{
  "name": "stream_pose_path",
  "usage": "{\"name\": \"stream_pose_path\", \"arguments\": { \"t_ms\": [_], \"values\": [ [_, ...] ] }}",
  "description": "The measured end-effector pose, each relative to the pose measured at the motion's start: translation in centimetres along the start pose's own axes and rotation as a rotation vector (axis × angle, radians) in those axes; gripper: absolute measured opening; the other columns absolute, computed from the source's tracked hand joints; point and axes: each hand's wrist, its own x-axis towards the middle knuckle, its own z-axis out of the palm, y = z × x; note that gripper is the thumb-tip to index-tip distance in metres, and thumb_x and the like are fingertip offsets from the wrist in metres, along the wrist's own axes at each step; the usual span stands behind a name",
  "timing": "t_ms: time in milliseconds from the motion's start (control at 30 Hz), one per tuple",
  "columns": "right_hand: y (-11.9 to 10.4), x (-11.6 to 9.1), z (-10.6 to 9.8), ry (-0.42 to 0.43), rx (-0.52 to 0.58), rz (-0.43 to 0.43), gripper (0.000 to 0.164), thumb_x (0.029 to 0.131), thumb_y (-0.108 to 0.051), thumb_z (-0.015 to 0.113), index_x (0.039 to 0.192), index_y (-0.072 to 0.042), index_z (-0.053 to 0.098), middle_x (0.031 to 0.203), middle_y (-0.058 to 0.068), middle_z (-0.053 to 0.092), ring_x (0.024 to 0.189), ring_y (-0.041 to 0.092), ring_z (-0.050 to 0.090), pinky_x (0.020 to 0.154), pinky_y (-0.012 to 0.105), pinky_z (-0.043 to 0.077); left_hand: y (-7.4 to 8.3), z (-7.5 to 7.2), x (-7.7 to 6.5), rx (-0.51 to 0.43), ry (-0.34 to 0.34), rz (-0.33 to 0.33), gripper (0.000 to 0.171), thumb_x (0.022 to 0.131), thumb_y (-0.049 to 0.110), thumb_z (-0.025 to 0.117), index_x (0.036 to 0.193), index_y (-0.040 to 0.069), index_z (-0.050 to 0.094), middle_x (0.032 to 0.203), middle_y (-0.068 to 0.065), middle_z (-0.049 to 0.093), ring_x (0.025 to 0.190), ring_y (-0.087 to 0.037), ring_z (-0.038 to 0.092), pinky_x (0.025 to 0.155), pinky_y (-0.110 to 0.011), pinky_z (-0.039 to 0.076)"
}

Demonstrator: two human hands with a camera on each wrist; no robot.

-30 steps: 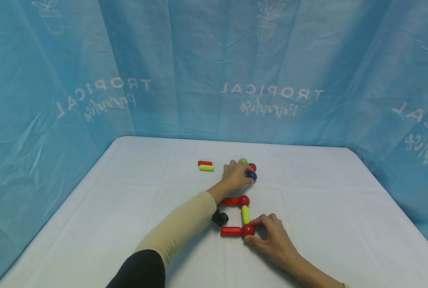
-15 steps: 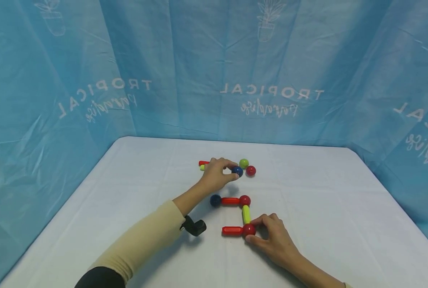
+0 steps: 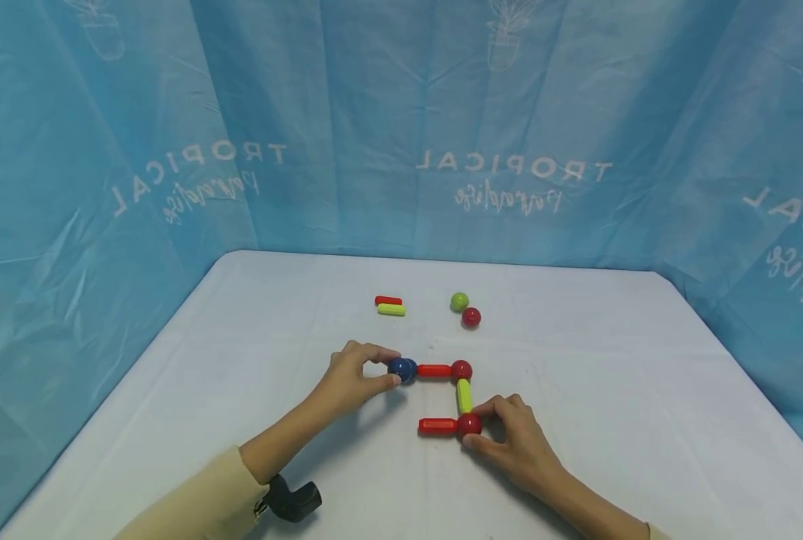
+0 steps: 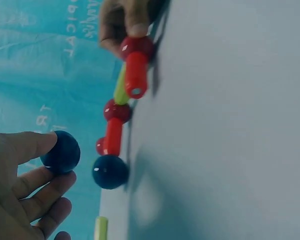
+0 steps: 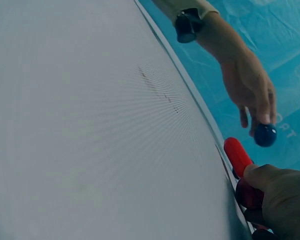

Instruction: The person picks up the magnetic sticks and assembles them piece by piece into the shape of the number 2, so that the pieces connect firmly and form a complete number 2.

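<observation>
My left hand (image 3: 353, 379) pinches a blue ball (image 3: 398, 369) between thumb and fingers, raised above the white table. In the left wrist view this ball is apart from a second blue ball (image 4: 110, 172), which sits at the end of a red rod (image 3: 434, 371). That rod meets a red ball (image 3: 461, 370), from which a yellow-green rod (image 3: 464, 396) runs to a nearer red ball (image 3: 469, 424). My right hand (image 3: 518, 444) grips this nearer ball with thumb and fingertips. Another red rod (image 3: 437, 427) points left from it, its far end bare.
Farther back lie a loose red rod (image 3: 389, 301) and a yellow-green rod (image 3: 391, 310) side by side. Right of them rest a green ball (image 3: 459, 302) and a red ball (image 3: 471, 318). Blue printed curtains (image 3: 374, 150) surround the white table (image 3: 611, 360).
My left hand picked the blue ball from the group at the back and carried it left and nearer, to the end of the upper red rod. My right hand stays on its red ball.
</observation>
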Motion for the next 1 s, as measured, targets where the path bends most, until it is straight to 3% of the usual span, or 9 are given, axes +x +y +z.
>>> {"name": "stream_pose_path", "arguments": {
  "t_ms": [200, 367, 567, 1000],
  "values": [
    [-0.1, 0.1, -0.1, 0.005, -0.002, -0.009, 0.035, 0.069, -0.026, 0.083, 0.098, -0.026, 0.062, 0.095, -0.012, 0.057, 0.092, 0.008, 0.045, 0.081, 0.028, 0.042, -1.7, 0.6, -2.5, 0.008, -0.026, 0.028, 0.031, 0.076, 0.022, 0.077, 0.107, 0.024, 0.071, 0.103, 0.006, 0.066, 0.108, -0.016, 0.046, 0.082, -0.038, 0.035],
    [-0.1, 0.0, -0.1, 0.003, -0.002, 0.002, 0.035, 0.069, -0.026, 0.083, 0.098, -0.026, 0.062, 0.095, -0.011, 0.057, 0.092, 0.009, 0.045, 0.081, 0.029, 0.042, -2.5, 1.3, -3.7, 0.013, -0.062, 0.086, 0.032, 0.075, 0.021, 0.078, 0.106, 0.021, 0.071, 0.101, 0.007, 0.066, 0.103, -0.014, 0.045, 0.083, -0.037, 0.032],
    [-0.2, -0.1, 0.0, 0.003, -0.01, 0.006, 0.035, 0.069, -0.027, 0.083, 0.097, -0.025, 0.062, 0.095, -0.011, 0.057, 0.092, 0.009, 0.046, 0.081, 0.028, 0.043, -2.7, 1.8, -4.0, 0.023, -0.065, 0.158, 0.031, 0.074, 0.021, 0.078, 0.104, 0.017, 0.071, 0.099, 0.005, 0.068, 0.096, -0.011, 0.046, 0.082, -0.035, 0.028],
    [-0.4, -0.1, 0.0, 0.002, -0.021, 0.01, 0.035, 0.069, -0.028, 0.083, 0.097, -0.025, 0.062, 0.093, -0.012, 0.057, 0.092, 0.007, 0.045, 0.081, 0.027, 0.045, -2.1, 2.4, -4.2, 0.03, -0.088, 0.187, 0.033, 0.074, 0.026, 0.078, 0.105, 0.018, 0.07, 0.099, 0.006, 0.068, 0.095, -0.011, 0.047, 0.083, -0.037, 0.029]
  ]
}}
